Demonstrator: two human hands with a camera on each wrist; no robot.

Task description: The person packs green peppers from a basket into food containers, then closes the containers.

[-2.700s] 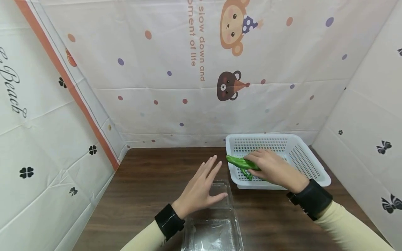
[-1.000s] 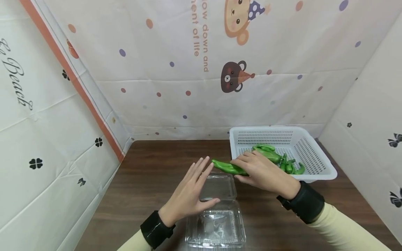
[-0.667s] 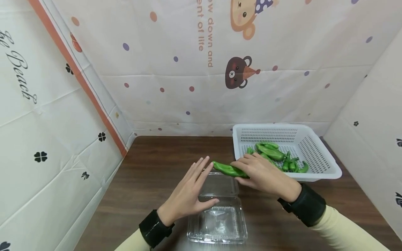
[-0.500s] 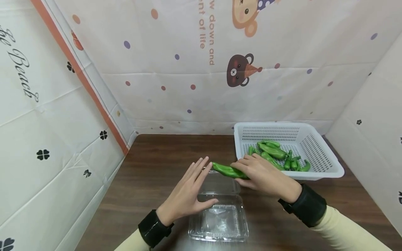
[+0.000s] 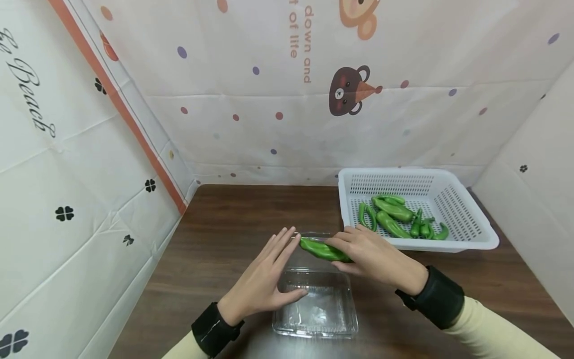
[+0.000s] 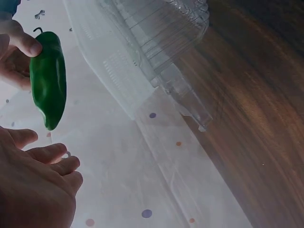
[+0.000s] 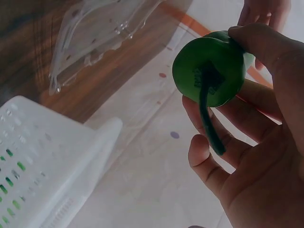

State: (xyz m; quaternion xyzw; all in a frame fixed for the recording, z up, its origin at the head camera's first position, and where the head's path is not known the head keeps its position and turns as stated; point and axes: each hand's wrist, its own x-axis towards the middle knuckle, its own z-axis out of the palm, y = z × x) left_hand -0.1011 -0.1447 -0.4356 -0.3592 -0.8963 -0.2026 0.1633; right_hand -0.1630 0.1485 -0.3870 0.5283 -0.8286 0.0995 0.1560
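Note:
A long green pepper (image 5: 324, 250) is gripped at its stem end by my right hand (image 5: 374, 257), above the raised lid of a clear plastic clamshell box (image 5: 317, 309). In the right wrist view the thumb and fingers curl round the pepper (image 6: 49, 80), its dark stem pointing toward the camera. My left hand (image 5: 262, 279) has its fingers straight and thumb spread, over the left side of the box. Its fingertips come close to the pepper's tip in the head view; the left wrist view shows a gap between them.
A white perforated basket (image 5: 466, 244) stands at the back right, holding several green peppers (image 5: 394, 209) of differing sizes. The dark wooden table (image 5: 224, 219) is bounded by printed white cloth walls (image 5: 251, 124) at the back and both sides.
My right hand has lifted the pepper out of the basket and carried it left to above the clear box. My left hand has shifted slightly left. The head view has tilted downward.

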